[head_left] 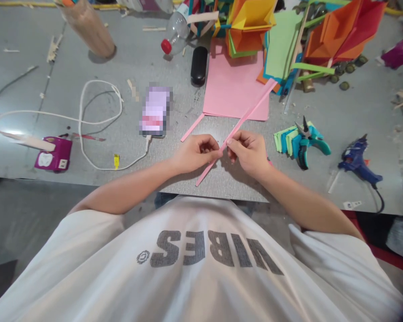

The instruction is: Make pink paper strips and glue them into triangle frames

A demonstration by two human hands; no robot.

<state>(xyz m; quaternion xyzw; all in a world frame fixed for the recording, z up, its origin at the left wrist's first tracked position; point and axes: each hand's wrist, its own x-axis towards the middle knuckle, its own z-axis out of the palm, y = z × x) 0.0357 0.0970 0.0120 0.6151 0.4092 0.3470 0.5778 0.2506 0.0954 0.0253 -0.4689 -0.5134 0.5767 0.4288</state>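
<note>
Frame centre, near the table (27, 27) front edge: our left hand (195, 153) and right hand (249, 152) both pinch a pink strip (246, 115). Bare tabletop lies lower left of them. Upper left, a cup (89, 29) holds tools.

This is a paper-craft workshop. The grey speckled counter (36, 89) carries a blue hot-glue gun (357, 160), teal-handled pliers (305, 141), a flat pink paper sheet (233, 87), folded orange and green paper models (251, 27), cut green paper strips (284, 138) and scattered wooden scraps (53, 47).
</note>
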